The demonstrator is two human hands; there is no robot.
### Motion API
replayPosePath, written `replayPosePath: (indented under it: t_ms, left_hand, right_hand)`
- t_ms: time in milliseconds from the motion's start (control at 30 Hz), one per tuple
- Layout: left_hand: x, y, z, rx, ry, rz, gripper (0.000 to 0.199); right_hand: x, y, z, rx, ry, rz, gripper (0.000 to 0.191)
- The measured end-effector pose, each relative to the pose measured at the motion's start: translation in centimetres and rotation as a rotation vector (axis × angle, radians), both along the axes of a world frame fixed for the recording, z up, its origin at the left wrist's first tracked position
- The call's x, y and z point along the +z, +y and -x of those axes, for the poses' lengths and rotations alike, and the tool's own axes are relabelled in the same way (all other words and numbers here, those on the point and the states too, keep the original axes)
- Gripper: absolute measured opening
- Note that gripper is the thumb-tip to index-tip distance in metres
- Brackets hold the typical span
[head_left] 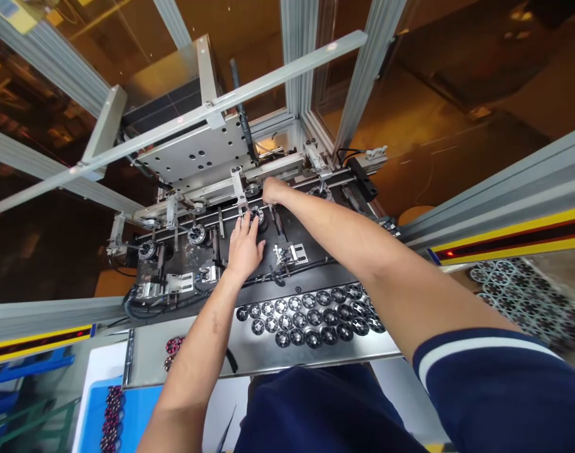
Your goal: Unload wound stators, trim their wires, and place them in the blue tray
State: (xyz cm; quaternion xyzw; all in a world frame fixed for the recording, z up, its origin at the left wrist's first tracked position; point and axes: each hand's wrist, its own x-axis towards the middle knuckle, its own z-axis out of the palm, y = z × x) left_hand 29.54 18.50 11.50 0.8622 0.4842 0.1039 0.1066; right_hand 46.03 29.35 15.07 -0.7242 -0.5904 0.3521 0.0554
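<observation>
My left hand [243, 248] lies with its fingers stretched out, the tips at a round metal-and-black part [258, 216] in the middle station of the machine. Just beyond it on the right, my right hand [273, 190] is curled by the long steel rods [297, 185]; its fingertips are hidden, so what it grips cannot be made out. Similar round parts sit at the other stations: one [196, 234] and another [147, 250] to the left, and one [321, 192] partly behind my right forearm.
A steel tray [212, 352] in front of me carries rows of round black parts [312, 318] and a few reddish ones [174, 345]. A blue sheet [139, 402] lies lower left. Light-curtain bars [514, 242] flank both sides. A metal beam [184, 119] crosses above the machine.
</observation>
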Motion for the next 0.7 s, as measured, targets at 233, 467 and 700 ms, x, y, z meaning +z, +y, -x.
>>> replayPosePath:
  t_ms: [233, 467, 700]
  left_hand:
    - [0.7, 0.3, 0.2, -0.013, 0.07, 0.03, 0.074]
    - [1.4, 0.5, -0.2, -0.029, 0.171, 0.06, 0.079]
    - [4.4, 0.4, 0.5, -0.099, 0.164, 0.056, 0.064]
  right_hand:
    - [0.6, -2.1, 0.1, -0.095, 0.14, -0.022, 0.037]
    - [0.5, -3.4, 1.0, -0.127, 0.17, -0.102, 0.042]
    - [4.3, -9.3, -2.3, -0.083, 0.035, -0.253, 0.021]
